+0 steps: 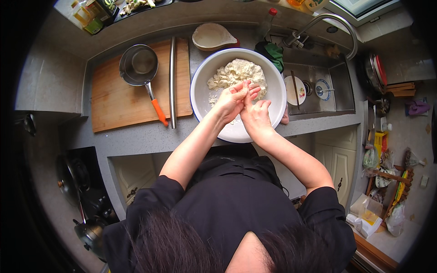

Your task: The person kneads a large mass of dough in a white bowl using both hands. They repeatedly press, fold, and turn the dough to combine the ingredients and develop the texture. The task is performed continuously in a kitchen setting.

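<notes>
Over a large white basin with a blue rim (pixel 195 102), my two hands meet. My left hand (pixel 233 99) has its thumb and fingers around the extended index finger of my right hand (pixel 256 115). The right hand's other fingers are loosely bent, and no object shows in them. Beneath and beyond the fingertips lies a lumpy, shaggy mass of pale dough (pixel 240 72) at the basin's far side. Small dough crumbs (pixel 213 98) lie on its left inner wall. My forearms hide part of the basin's near side.
Left of the basin, a wooden board (pixel 109 102) bears a small saucepan with an orange-tipped handle (pixel 138 65) and a steel rod (pixel 173 82). A spouted bowl (pixel 213 36) stands behind the basin. The sink (pixel 341 85) at right holds a plate (pixel 293 89), chopsticks and a small bowl (pixel 322 89).
</notes>
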Motion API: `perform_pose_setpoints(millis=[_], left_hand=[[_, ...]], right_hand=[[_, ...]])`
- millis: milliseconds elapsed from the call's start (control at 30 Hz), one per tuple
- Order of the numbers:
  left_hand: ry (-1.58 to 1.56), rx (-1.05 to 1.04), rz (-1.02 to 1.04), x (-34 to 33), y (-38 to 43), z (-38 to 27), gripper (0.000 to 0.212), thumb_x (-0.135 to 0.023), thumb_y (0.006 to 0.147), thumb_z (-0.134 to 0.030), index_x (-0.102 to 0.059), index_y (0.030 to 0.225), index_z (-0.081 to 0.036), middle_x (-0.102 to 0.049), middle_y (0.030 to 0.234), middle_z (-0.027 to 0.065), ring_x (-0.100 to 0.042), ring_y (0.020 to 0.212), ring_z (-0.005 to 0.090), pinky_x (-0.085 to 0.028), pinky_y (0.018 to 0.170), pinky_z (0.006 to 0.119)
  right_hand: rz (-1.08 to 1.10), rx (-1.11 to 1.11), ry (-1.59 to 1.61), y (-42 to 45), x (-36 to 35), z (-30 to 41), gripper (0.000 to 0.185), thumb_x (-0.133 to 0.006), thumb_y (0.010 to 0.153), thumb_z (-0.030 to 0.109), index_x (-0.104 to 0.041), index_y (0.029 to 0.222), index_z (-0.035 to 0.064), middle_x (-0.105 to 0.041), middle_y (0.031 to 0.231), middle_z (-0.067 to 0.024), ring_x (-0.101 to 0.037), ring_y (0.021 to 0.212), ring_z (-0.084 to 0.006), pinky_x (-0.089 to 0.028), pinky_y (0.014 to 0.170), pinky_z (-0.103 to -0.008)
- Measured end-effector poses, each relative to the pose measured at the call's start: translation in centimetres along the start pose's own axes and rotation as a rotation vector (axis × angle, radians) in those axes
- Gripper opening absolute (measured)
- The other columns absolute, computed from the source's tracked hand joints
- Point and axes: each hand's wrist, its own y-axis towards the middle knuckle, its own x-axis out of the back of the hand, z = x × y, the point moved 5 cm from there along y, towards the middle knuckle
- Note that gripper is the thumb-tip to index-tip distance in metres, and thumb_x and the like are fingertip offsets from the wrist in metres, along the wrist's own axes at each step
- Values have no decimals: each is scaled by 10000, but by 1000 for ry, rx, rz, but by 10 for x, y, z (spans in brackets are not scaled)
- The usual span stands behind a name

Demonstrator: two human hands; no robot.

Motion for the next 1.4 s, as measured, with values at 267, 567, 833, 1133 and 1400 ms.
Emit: perform_pose_setpoints(millis=[267,567,833,1133,1400], left_hand=[[147,-65,-172,4,-1,7,243,-544,876,-3,-512,1103,76,-607,1018,180,-596,774,184,-515,716,282],[111,206,-481,48,18,29,233,-489,960,-173,-571,909,38,-601,743,129,-496,547,123,-428,481,243],[347,73,-381,9,5,25,283,-497,921,-76,-514,1101,143,-621,962,227,-625,857,264,-509,783,376],[233,50,-436,31,11,31,268,-556,905,-85,-526,1090,106,-612,1064,197,-624,950,266,-502,869,388],[18,74,-243,28,13,26,291,-507,932,-91,-479,1158,90,-570,1120,191,-570,1078,262,-467,960,386]], right_hand=[[82,67,-84,2,-3,4,331,-545,780,167,-618,1040,-25,-583,978,-202,-625,805,-375,-448,791,-561],[176,377,-425,-1,-6,20,356,-478,830,176,-600,1094,-30,-555,976,-204,-597,871,-411,-452,771,-630],[194,436,-524,4,-29,17,405,-485,836,187,-581,1211,67,-520,1192,-244,-543,984,-459,-490,680,-639],[265,319,-530,3,-10,15,455,-457,863,219,-525,1248,-13,-516,1194,-229,-568,964,-473,-461,747,-596],[164,223,-467,5,-14,5,410,-472,857,200,-546,1191,-27,-521,1128,-202,-573,949,-434,-474,723,-561]])
